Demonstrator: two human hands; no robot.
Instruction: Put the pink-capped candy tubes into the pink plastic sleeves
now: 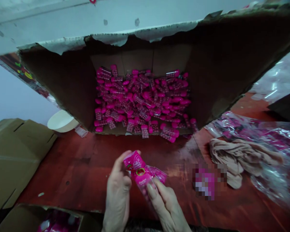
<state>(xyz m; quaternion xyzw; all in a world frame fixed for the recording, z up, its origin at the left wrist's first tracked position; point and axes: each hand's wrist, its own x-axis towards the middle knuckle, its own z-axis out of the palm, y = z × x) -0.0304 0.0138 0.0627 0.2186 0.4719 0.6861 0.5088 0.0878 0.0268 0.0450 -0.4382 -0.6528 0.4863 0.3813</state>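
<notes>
In front of me, both hands are on a pink printed plastic sleeve [138, 166] with a fruit picture on it. Its lower end looks see-through, with small round shapes inside, like a candy tube; blur and my fingers hide part of it. My left hand [118, 190] holds the sleeve's upper left edge, fingers curled behind. My right hand [165, 203] pinches the lower end, thumb on top. Another pink printed wrapper [160, 174] shows just behind my right fingers; whether I hold it or it lies on the table is unclear.
A large cardboard box [212, 71] lies open towards me, heaped with pink-capped candy tubes [142, 96]. Right are beige cloth gloves [244, 154] and plastic bags with pink wrappers [258, 129]. Left are folded cardboard [19, 154], a white bowl [61, 120] and a smaller box [21, 217].
</notes>
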